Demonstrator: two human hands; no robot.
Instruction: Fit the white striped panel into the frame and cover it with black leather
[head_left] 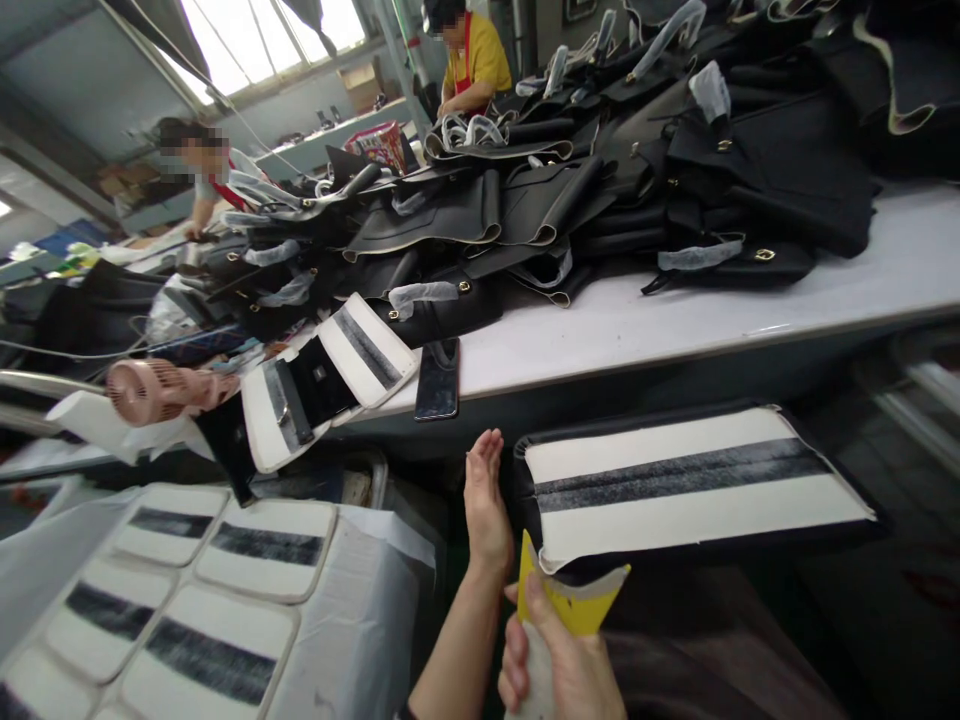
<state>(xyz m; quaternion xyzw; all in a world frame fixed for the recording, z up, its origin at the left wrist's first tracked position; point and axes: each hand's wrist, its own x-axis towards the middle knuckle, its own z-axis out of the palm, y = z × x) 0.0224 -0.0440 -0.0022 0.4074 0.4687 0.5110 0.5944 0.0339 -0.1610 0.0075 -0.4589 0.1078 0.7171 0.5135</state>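
My left hand (487, 510) is held upright with its fingers stretched out and nothing in it. It is by the left end of a black-edged panel (660, 525), white with a dark stripe along its middle; whether the two touch, I cannot tell. In my right hand (574, 670) is a yellow scraper (574, 603) with a curved edge and a pale handle, gripped near the panel's lower left corner. What supports the panel underneath is hidden.
Striped white pieces (259, 545) lie on a covered surface at lower left. A phone (437, 378), a pink fan (142, 390) and a heap of black bags (615, 200) rest on the white table (525, 350). Two people (480, 60) work beyond.
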